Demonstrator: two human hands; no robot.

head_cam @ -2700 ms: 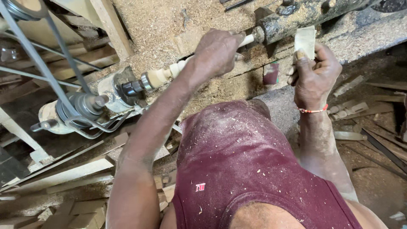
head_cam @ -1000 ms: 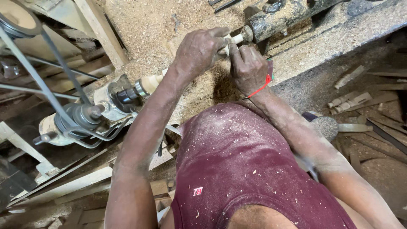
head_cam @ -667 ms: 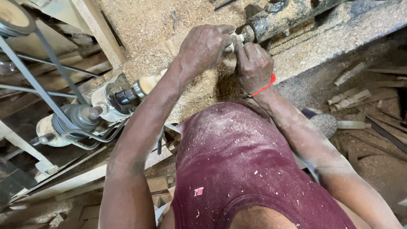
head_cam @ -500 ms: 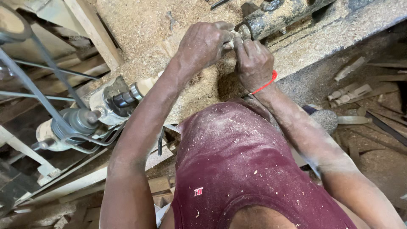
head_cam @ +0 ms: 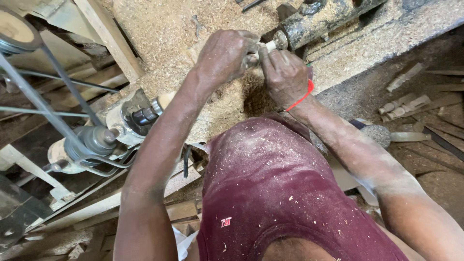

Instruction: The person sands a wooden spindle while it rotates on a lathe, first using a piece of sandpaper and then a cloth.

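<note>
A pale turned wooden spindle (head_cam: 166, 99) is mounted between the lathe's metal chuck (head_cam: 144, 115) and the dark tailstock (head_cam: 319, 18). My left hand (head_cam: 223, 54) is wrapped over the spindle near its tailstock end. My right hand (head_cam: 285, 73), with a red thread at the wrist, is curled on the same end from below, touching the left hand. Only the spindle's tip (head_cam: 269, 45) and its chuck end show; the middle is hidden by my arm and hands. I cannot see whether anything lies under the right fingers.
Sawdust covers the lathe bed (head_cam: 164, 29). A motor housing (head_cam: 89, 140) with a drive belt (head_cam: 46, 104) sits at the left, beside a wooden post (head_cam: 110, 37). Turned wooden pieces (head_cam: 403, 108) and offcuts lie on the floor at right, near a round grey lump (head_cam: 378, 134).
My right hand, which held a pale sheet up beside the tailstock, has come down onto the spindle next to my left hand. In the last second both hands stay there, shifting slightly.
</note>
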